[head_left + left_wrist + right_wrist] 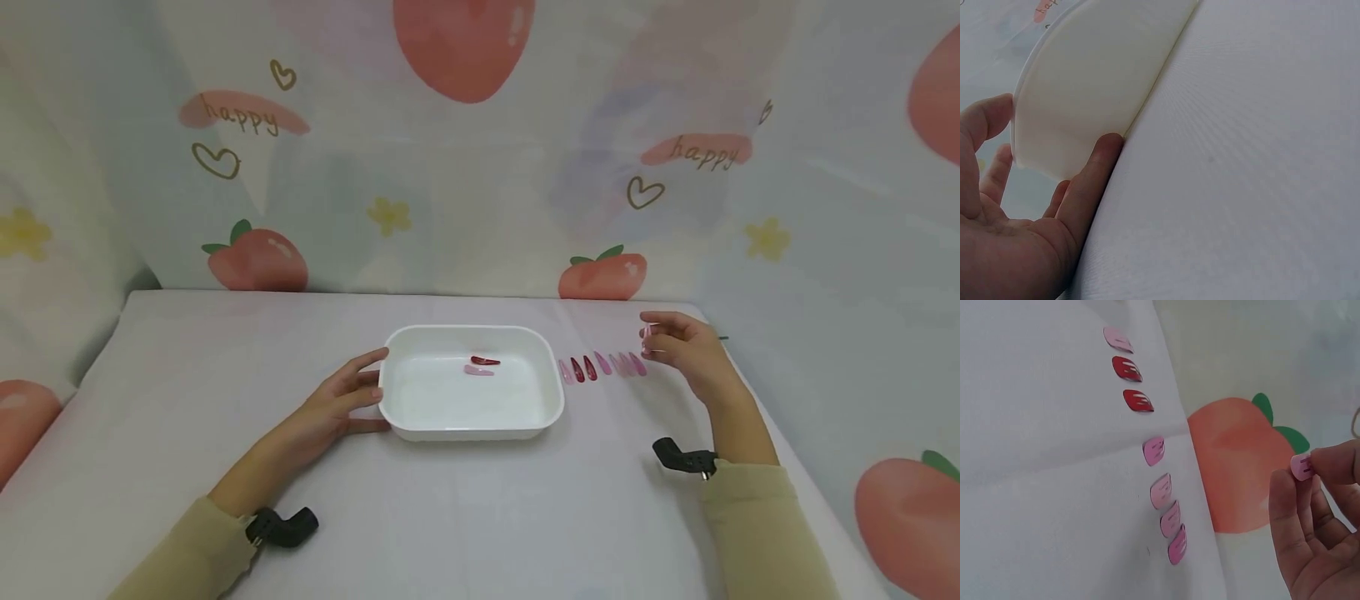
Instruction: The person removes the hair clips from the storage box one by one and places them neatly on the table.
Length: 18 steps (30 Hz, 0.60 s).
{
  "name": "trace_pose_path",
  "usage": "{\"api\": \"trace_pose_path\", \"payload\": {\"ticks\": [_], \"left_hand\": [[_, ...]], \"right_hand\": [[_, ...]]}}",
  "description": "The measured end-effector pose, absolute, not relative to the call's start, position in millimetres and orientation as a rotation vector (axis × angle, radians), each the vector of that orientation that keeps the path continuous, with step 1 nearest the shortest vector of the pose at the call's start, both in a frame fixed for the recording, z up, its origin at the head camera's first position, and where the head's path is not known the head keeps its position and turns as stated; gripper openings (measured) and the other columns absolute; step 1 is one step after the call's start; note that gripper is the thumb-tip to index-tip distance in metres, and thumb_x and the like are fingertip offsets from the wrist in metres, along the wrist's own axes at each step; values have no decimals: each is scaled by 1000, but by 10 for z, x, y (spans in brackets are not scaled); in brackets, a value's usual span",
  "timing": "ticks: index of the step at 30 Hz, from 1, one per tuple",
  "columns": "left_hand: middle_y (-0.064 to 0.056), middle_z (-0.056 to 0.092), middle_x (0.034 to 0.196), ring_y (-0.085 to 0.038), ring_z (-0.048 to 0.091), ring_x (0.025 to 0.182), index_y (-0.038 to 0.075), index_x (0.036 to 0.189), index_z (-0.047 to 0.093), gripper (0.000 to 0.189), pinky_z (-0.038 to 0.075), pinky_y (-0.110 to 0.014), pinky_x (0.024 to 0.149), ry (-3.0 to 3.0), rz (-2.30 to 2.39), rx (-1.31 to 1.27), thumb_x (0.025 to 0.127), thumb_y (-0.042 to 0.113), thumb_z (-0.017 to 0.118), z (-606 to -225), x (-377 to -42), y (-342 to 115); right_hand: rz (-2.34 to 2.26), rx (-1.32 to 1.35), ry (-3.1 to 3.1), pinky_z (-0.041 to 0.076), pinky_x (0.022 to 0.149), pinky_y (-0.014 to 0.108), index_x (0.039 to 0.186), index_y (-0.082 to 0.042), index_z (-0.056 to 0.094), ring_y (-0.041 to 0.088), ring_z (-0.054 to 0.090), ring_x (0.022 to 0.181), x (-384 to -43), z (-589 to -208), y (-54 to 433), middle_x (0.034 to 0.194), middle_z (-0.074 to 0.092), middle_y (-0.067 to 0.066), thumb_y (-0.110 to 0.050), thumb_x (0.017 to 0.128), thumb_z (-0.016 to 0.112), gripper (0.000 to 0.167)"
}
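Observation:
My right hand is raised over the right side of the table, pinching a pink snap hair clip between thumb and fingertips. On the table to its left lies a row of several snap hair clips, among them a red clip and a dark pink clip. My left hand rests with spread fingers against the left end of a white tray; in the left wrist view its fingertips touch the tray's rim and side wall. Inside the tray are a red hair clip and a pink hair clip.
A white cloth covers the table, with the tray near its middle. Behind and at both sides hangs a printed curtain with peaches, hearts and yellow flowers. The table's right edge runs close beside my right forearm.

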State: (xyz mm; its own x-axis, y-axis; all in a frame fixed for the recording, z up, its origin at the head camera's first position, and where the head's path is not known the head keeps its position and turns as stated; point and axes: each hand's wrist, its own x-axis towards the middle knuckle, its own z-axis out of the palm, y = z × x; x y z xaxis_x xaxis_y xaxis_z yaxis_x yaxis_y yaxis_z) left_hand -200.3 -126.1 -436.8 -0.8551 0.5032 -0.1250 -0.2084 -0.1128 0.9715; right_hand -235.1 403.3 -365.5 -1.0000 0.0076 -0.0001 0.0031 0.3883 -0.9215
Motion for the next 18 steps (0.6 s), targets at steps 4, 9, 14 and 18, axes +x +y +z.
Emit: {"api": "trace_pose_path", "payload": {"ticks": [4, 9, 14, 18], "left_hand": [[-19, 30, 155, -35, 50, 129, 21, 157, 27, 65, 53, -56, 95, 1686, 2020, 330, 101, 13, 58, -4362, -2010, -1236], [-19, 31, 155, -34, 51, 128, 20, 158, 26, 66, 54, -56, 94, 1686, 2023, 310, 100, 13, 59, -4355, -2000, -1223], [-19, 32, 154, -34, 52, 126, 21, 157, 27, 64, 54, -55, 94, 1691, 2028, 293, 101, 10, 55, -4339, -1991, -1227], [-19, 32, 154, -34, 52, 126, 22, 157, 27, 63, 54, -55, 93, 1696, 2030, 286, 102, 8, 54, -4344, -1994, -1241]], "right_hand": [[1805, 0, -2618, 58, 79, 20, 131, -12, 58, 11, 65, 89, -2384, -3648, 4148, 103, 62, 0, -12, 99, 61, 32], [1829, -37, -2664, 59, 79, 21, 128, -13, 58, 8, 66, 90, -2437, -3631, 4244, 101, 62, -2, -8, 99, 60, 30], [1773, -80, -2757, 59, 81, 22, 132, -4, 54, 9, 67, 89, -2486, -3625, 4291, 103, 62, 0, -8, 99, 61, 34], [1616, -120, -2911, 58, 82, 20, 139, 3, 49, 11, 65, 90, -2533, -3681, 4297, 110, 60, 9, -12, 99, 60, 44]]}}
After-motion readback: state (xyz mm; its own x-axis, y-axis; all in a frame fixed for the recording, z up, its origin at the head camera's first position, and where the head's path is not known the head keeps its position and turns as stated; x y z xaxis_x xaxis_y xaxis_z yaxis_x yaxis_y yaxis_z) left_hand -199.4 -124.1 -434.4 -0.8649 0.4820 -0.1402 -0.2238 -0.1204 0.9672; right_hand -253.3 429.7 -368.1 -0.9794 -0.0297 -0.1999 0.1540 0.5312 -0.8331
